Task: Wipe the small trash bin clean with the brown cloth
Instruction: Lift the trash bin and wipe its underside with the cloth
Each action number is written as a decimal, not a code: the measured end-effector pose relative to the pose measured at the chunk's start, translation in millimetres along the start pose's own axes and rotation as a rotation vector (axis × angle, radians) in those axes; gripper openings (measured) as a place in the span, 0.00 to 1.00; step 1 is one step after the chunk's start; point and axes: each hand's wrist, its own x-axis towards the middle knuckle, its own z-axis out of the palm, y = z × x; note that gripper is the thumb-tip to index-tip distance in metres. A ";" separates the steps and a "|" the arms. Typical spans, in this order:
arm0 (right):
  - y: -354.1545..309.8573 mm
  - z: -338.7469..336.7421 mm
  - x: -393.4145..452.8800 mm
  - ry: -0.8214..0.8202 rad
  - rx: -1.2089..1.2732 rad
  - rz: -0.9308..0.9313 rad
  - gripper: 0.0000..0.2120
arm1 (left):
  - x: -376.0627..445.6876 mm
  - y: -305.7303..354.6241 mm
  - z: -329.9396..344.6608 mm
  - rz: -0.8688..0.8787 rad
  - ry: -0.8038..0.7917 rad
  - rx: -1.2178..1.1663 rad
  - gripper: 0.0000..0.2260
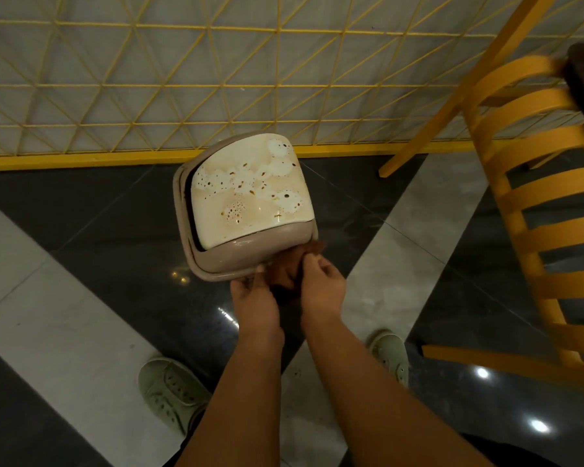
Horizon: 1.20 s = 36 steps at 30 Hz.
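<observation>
The small trash bin [226, 261] is beige with a cream swing lid [250, 190] covered in brown stains and spots. It is held up above the floor, tilted toward me. My left hand [253, 301] grips the bin's near rim from below. My right hand [321, 288] pinches the brown cloth [285, 271], which is bunched between both hands against the bin's near right corner. Most of the cloth is hidden by my fingers.
A yellow slatted chair [533, 210] stands close on the right, one leg [429, 129] slanting toward the wall. A yellow wire grid panel [149, 79] runs along the back. The glossy floor [81, 230] has dark and grey tiles. My shoes [169, 389] are below.
</observation>
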 end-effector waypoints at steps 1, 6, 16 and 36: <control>8.9 1.6 -5.4 -0.041 -0.038 0.010 0.06 | 0.7 -0.6 0.6 -0.013 0.008 0.019 0.13; 6.9 5.4 -1.0 0.007 -0.099 -0.018 0.08 | 0.4 -1.7 -0.1 -0.026 0.005 0.023 0.15; 3.4 4.0 -6.6 -0.022 -0.122 -0.004 0.09 | -0.5 -1.2 0.0 -0.013 0.010 -0.002 0.16; -12.9 -8.8 5.5 -0.098 -0.106 0.105 0.09 | 5.8 15.8 -16.3 -0.034 0.048 0.010 0.03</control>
